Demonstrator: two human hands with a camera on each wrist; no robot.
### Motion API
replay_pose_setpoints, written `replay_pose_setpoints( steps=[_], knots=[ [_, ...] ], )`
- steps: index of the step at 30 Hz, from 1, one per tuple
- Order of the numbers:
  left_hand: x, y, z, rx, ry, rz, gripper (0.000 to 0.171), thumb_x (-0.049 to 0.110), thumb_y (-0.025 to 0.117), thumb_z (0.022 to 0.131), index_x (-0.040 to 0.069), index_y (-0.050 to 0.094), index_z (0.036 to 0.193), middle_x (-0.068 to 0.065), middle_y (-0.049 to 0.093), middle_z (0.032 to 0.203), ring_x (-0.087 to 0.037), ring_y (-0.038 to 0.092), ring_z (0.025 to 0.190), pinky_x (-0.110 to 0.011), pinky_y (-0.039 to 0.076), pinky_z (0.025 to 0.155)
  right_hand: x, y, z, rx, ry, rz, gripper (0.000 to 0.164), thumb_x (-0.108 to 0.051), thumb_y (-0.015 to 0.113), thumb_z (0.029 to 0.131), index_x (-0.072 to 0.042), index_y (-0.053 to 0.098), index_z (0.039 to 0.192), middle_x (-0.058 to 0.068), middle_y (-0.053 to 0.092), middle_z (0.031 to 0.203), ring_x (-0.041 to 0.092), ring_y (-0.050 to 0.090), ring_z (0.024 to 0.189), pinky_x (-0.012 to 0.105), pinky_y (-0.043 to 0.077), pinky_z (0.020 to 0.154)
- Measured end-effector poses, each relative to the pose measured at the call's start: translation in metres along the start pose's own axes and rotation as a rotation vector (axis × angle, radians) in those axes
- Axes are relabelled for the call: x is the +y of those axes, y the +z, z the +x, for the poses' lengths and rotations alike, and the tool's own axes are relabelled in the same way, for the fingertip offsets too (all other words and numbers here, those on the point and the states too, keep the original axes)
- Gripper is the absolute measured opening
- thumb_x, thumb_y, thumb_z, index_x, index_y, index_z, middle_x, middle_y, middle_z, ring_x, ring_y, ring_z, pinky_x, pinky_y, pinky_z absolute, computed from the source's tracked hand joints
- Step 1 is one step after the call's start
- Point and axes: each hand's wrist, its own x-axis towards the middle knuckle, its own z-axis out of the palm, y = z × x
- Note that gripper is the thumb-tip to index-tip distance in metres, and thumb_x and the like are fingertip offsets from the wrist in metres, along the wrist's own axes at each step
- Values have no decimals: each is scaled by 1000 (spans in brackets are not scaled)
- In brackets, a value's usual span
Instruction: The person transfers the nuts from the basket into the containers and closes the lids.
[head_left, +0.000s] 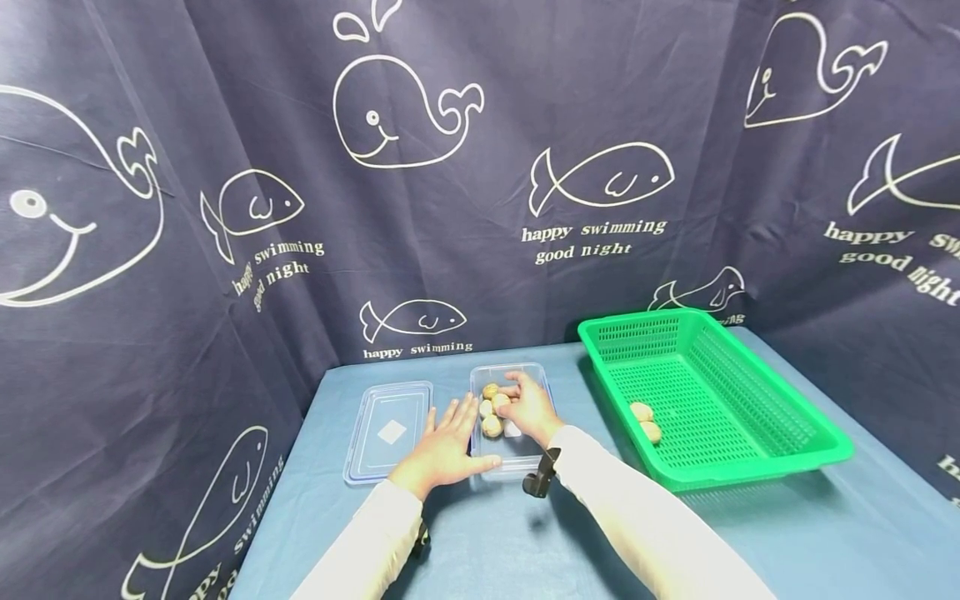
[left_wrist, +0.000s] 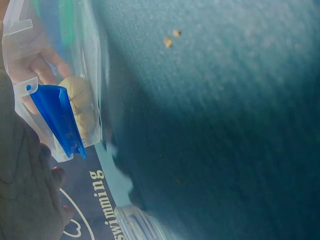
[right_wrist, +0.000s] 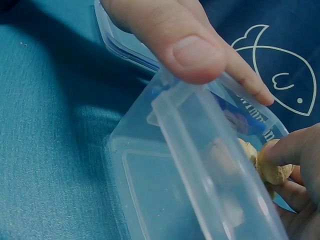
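A clear plastic box (head_left: 522,463) stands in the middle of the table and holds several pale tan, wrinkled walnuts (head_left: 491,426). My right hand (head_left: 532,410) reaches into it from the right. Thumb and fingers pinch one walnut (right_wrist: 274,167) close beside the others, as the right wrist view shows. My left hand (head_left: 444,452) lies along the box's left side with fingers straight and spread, the thumb over the near rim. A blue locking flap (left_wrist: 59,117) hangs from the box's side in the left wrist view.
The clear lid (head_left: 375,462) with blue edging lies flat to the left of the box. On the right stands a large green perforated basket (head_left: 757,472) with two walnuts (head_left: 647,423) by its left wall. Tiny crumbs (left_wrist: 169,42) dot the blue tablecloth. A dark patterned curtain (head_left: 495,283) hangs behind.
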Motion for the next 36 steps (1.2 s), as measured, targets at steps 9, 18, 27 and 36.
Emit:
replay_pose_setpoints(
  steps=[9, 18, 27, 36],
  knots=[
    [1, -1, 0, -4, 8, 4, 111, 76, 54, 87, 3, 17, 161, -12, 15, 169, -39, 17, 153, -65, 6, 119, -1, -1, -2, -9, -35, -45, 65, 8, 73, 78, 5, 51, 139, 19, 71, 120, 34, 67, 114, 47, 51, 99],
    [1, 0, 1, 4, 10, -6, 112, 78, 52, 86, 3, 19, 161, -13, 15, 168, -40, 17, 153, -65, 5, 119, -5, -9, 6, 33, -81, 15, 59, 6, 70, 82, 4, 51, 138, 22, 70, 120, 38, 64, 119, 49, 48, 103],
    [-5, 7, 5, -1, -8, 10, 113, 80, 52, 85, 6, 15, 162, -9, 12, 169, -36, 15, 154, -64, 4, 119, -40, -65, 11, 44, -200, 140, 56, 9, 69, 86, 10, 47, 137, 33, 63, 125, 44, 57, 126, 53, 46, 104],
    [0, 2, 2, -4, -10, 1, 111, 75, 56, 86, 4, 18, 161, -11, 15, 169, -37, 16, 154, -64, 5, 119, -31, -121, 17, 78, -220, 173, 58, 3, 70, 91, 2, 45, 143, 28, 62, 132, 40, 55, 130, 38, 49, 103]
  ],
)
